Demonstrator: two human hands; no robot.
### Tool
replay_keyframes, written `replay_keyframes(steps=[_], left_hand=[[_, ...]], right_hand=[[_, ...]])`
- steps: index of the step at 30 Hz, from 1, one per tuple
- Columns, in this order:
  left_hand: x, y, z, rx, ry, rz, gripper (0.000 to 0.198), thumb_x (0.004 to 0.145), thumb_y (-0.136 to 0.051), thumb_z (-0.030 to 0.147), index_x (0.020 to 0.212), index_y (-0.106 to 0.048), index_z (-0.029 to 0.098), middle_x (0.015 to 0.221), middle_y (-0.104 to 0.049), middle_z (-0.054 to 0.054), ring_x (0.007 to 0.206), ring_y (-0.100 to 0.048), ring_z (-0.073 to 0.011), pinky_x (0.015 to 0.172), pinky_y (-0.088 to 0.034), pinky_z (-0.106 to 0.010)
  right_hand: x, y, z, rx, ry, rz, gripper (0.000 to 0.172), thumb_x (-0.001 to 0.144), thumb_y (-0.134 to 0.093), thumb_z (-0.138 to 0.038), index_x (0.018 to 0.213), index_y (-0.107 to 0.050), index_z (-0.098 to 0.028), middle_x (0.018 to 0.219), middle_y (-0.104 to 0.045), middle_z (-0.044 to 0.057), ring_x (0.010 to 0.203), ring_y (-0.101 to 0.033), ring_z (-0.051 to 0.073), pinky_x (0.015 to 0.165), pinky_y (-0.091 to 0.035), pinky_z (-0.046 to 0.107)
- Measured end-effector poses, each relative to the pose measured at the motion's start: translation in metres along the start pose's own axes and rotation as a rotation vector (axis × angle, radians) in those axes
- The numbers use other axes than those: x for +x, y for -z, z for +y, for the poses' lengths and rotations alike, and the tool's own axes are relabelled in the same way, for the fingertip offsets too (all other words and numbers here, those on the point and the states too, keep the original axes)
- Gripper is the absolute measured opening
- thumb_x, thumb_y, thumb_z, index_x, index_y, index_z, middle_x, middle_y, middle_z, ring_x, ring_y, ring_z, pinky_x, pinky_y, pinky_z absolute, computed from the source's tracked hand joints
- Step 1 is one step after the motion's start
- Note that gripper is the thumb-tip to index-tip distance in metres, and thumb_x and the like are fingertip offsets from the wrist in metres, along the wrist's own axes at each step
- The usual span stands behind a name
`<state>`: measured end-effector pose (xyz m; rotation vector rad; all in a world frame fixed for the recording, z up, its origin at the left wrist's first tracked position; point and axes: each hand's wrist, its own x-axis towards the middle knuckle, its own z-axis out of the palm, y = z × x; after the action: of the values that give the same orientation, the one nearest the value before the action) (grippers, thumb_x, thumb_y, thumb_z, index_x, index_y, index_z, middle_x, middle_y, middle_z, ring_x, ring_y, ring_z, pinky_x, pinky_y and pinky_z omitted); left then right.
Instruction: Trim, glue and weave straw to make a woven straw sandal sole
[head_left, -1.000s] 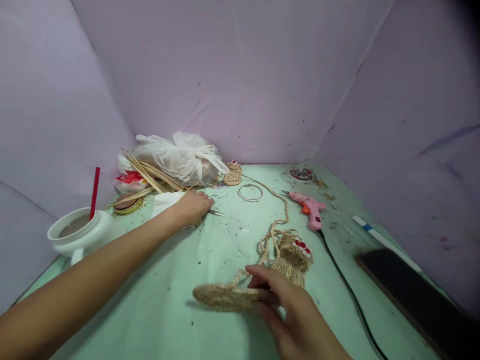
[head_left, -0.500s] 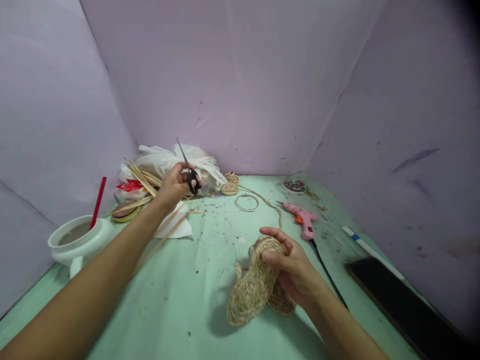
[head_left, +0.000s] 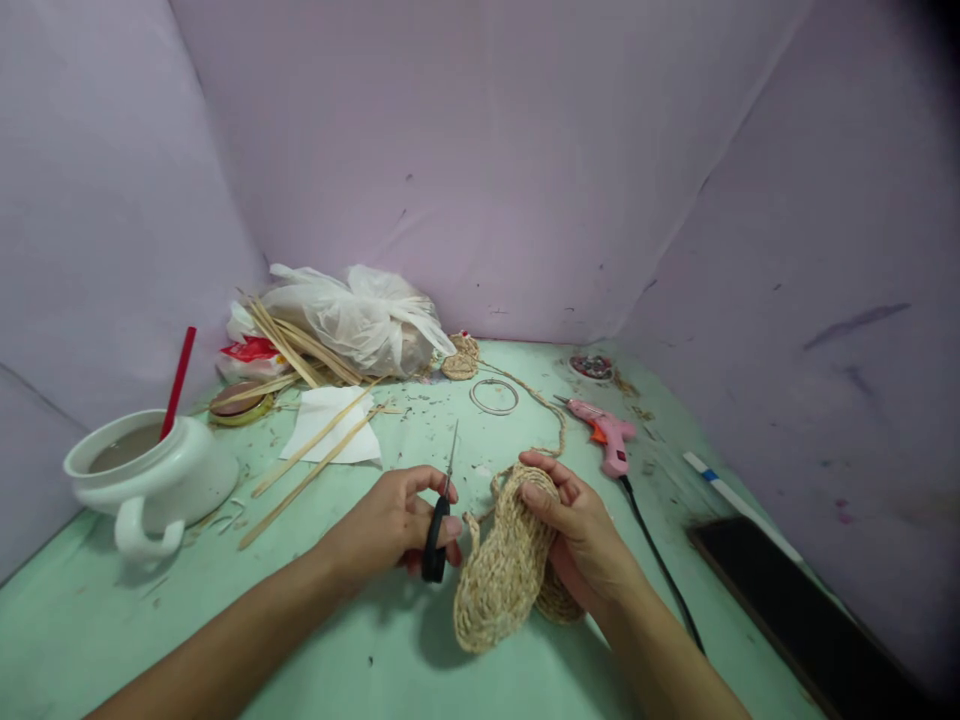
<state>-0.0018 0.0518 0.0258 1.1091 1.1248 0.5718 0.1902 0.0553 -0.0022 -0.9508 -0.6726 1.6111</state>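
Observation:
My left hand (head_left: 397, 525) grips black-handled scissors (head_left: 435, 545), their blade pointing up and away. Just to the right, my right hand (head_left: 577, 525) holds a sole-shaped piece of braided straw (head_left: 499, 575) between thumb and fingers, tilted above the table. A second coiled straw piece (head_left: 561, 600) shows partly behind it, under my right hand. A short loose braid end sticks up at the piece's left side, near the scissors. From its top a braided cord (head_left: 559, 425) trails back to small coiled straw pieces (head_left: 460, 366) by the wall.
A pink glue gun (head_left: 607, 430) with a black cable lies to the right, with a dark phone-like slab (head_left: 795, 610) nearer me. A metal ring (head_left: 493, 397) lies mid-table. At left are a white pot (head_left: 187, 480), straw strips on white paper (head_left: 300, 420) and a plastic bag (head_left: 360, 310).
My left hand has brought the scissors from beside the plastic bag back toward me, close to the braided straw piece. My right hand keeps its hold. The view has shifted slightly.

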Motion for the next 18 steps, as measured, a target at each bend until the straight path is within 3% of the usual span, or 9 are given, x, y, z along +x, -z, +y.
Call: replay_keyframes(steps=[3, 8, 11, 15, 18], left_hand=[[0.003, -0.003, -0.005, -0.12, 0.07, -0.068, 0.028, 0.067, -0.059, 0.038, 0.082, -0.046, 0.018, 0.062, -0.065, -0.005, 0.033, -0.038, -0.0042, 0.031, -0.015, -0.015], [0.008, -0.018, -0.013, -0.316, 0.019, 0.106, 0.041, 0.056, -0.07, 0.027, 0.084, -0.041, 0.021, 0.055, -0.054, 0.005, 0.035, -0.039, -0.0037, 0.031, -0.016, -0.014], [0.01, -0.023, -0.016, -0.428, 0.048, 0.129, 0.046, 0.05, -0.073, 0.024, 0.083, -0.041, 0.021, 0.051, -0.051, 0.007, 0.034, -0.043, -0.0062, 0.029, -0.019, -0.014], [0.015, -0.018, -0.02, -0.601, 0.103, 0.201, 0.039, 0.051, -0.069, 0.016, 0.08, -0.043, 0.019, 0.051, -0.051, 0.006, 0.035, -0.045, -0.0061, 0.03, -0.019, -0.014], [0.021, -0.012, -0.023, -0.644, 0.09, 0.23, 0.035, 0.053, -0.066, 0.014, 0.079, -0.043, 0.019, 0.053, -0.052, 0.006, 0.036, -0.045, -0.0058, 0.031, -0.02, -0.014]], right_hand=[[-0.003, -0.001, -0.002, 0.004, -0.014, 0.008, 0.052, 0.053, -0.082, -0.025, 0.097, -0.055, -0.017, 0.067, -0.065, 0.0, 0.057, -0.06, 0.013, 0.058, -0.048, 0.027], [-0.009, -0.007, 0.003, 0.004, -0.09, -0.013, 0.049, 0.049, -0.084, -0.024, 0.09, -0.057, -0.017, 0.064, -0.064, -0.002, 0.054, -0.059, 0.012, 0.056, -0.047, 0.025], [-0.012, -0.01, 0.005, 0.038, -0.11, 0.002, 0.049, 0.051, -0.082, -0.023, 0.092, -0.058, -0.017, 0.067, -0.065, -0.001, 0.057, -0.059, 0.012, 0.058, -0.047, 0.025], [-0.011, -0.01, 0.002, 0.096, -0.097, -0.025, 0.058, 0.045, -0.081, -0.017, 0.098, -0.057, -0.019, 0.086, -0.067, 0.002, 0.075, -0.063, 0.016, 0.071, -0.048, 0.027], [-0.012, -0.011, 0.006, 0.055, -0.131, -0.004, 0.059, 0.043, -0.081, -0.015, 0.096, -0.058, -0.019, 0.081, -0.068, 0.002, 0.075, -0.064, 0.018, 0.072, -0.047, 0.03]])
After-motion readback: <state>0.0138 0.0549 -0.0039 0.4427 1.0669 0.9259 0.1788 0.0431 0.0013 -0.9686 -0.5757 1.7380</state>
